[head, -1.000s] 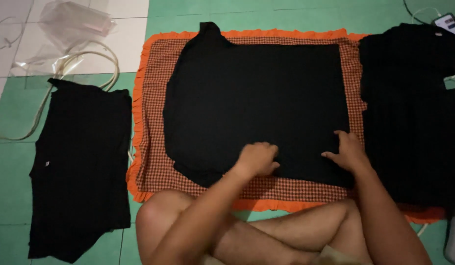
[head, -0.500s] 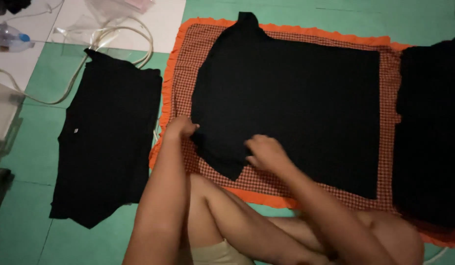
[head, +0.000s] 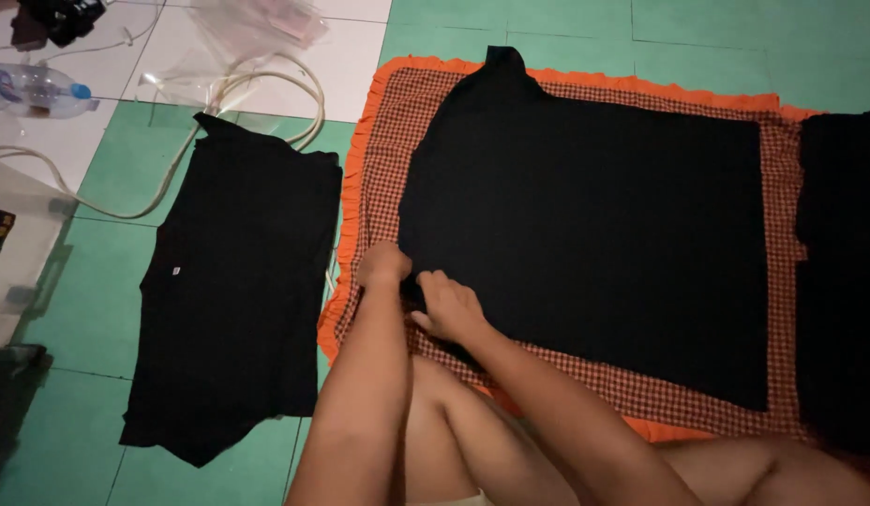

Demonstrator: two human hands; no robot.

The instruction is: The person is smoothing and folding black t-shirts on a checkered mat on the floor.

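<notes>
A black garment [head: 594, 234] lies spread flat on a red-checked mat [head: 393, 159] with an orange frill. My left hand [head: 383, 264] rests at the garment's near left corner, fingers curled on the cloth edge. My right hand [head: 449, 305] lies just beside it on the same corner, fingers pressing or pinching the fabric. Whether either hand actually grips the cloth is hard to tell. My bare legs are folded in front of the mat.
A second black garment [head: 233, 281] lies on the green floor tiles to the left. More black cloth [head: 843, 281] sits at the right edge. A clear hose [head: 219, 112], a plastic bottle [head: 37, 91] and clear plastic bags [head: 252, 23] lie at the far left.
Both hands slid left along the garment's near edge, from its right part to its left corner. The view swung left, showing more of the floor.
</notes>
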